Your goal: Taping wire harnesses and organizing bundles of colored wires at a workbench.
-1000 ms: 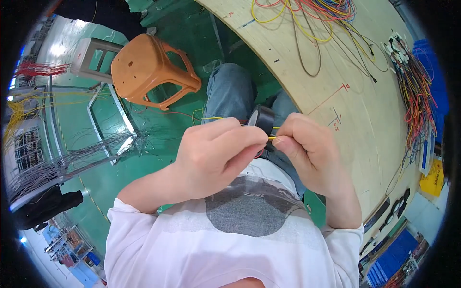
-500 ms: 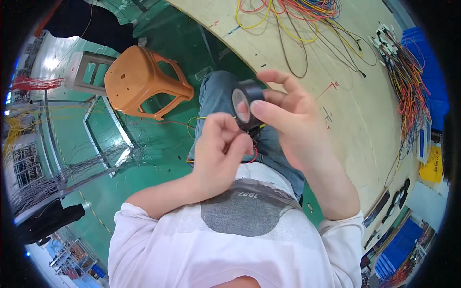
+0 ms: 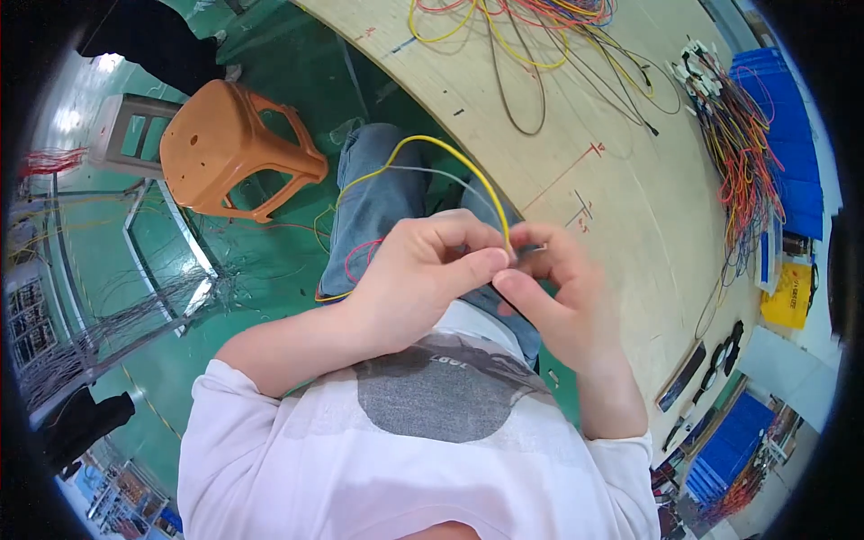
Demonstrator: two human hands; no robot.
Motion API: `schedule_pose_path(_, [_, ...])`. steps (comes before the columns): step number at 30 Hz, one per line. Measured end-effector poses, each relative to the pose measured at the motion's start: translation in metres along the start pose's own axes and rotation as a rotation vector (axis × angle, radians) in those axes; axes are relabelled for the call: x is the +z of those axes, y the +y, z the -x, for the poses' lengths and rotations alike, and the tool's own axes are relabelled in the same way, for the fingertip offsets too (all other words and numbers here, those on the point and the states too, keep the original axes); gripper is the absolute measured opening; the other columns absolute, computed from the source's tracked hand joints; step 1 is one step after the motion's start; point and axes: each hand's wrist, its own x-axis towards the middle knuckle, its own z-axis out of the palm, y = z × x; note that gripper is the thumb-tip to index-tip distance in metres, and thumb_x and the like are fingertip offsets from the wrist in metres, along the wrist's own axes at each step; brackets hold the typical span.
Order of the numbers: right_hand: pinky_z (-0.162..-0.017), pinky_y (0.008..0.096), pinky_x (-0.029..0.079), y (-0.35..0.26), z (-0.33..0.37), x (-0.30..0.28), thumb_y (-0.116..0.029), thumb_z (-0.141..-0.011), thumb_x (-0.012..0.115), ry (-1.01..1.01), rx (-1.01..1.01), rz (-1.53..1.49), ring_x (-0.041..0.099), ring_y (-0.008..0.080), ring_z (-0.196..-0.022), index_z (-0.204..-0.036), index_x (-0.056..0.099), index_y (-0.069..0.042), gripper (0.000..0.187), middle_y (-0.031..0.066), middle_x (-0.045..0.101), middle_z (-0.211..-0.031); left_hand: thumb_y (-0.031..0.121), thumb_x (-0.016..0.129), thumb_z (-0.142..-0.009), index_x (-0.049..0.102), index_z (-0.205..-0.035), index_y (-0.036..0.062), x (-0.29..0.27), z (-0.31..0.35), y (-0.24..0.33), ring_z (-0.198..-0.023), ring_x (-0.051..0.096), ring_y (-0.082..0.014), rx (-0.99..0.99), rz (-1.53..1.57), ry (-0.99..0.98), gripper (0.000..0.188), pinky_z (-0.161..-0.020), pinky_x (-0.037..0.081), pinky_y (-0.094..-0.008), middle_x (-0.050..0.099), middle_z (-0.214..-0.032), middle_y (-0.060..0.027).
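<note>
Yellow wire, smooth and arched, came down to the fingertips of my left hand, which pinched it; my right hand curled close beside, its grip unclear. Blue denim jeans lay beyond.

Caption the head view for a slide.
Left hand and right hand meet at a curving yellow wire beside a wooden table.

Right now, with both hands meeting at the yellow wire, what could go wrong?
The yellow wire bows loosely up from between the left hand and right hand, so it might spring aside if the pinch slackens. The hands hide most of the gripped spot, so a slip could go unnoticed. The red wire looped over the jeans could snag if the legs shift.
</note>
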Motion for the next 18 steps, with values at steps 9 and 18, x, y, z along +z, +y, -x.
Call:
schedule_pose_path(9, [-0.043,0.0277,0.036,0.004,-0.013,-0.001,-0.009,-0.076,0.054,-0.126,-0.193,0.257,0.049,0.0189,-0.044,-0.078,0.056,-0.002,0.007,0.0092,0.049,-0.053,0.003,0.053,-0.077,0.048,-0.080,0.0001,-0.005,0.003,-0.014,-0.053,0.046,-0.0134,0.733,-0.960,0.111,0.007,-0.048,0.036,-0.0203,0.051,-0.073,-0.0056])
schedule_pose_path(18, [-0.050,0.0233,0.038,0.004,0.006,-0.054,-0.006,-0.076,0.055,-0.378,-0.233,0.166,0.050,0.0126,-0.054,-0.073,0.056,-0.005,0.003,0.0029,0.053,-0.064,0.008,0.045,-0.081,0.044,-0.092,0.0046,-0.056,0.064,0.035,-0.048,0.033,-0.0027,-0.011,1.211,0.152,0.012,-0.037,0.023,-0.0179,0.038,-0.060,0.0050])
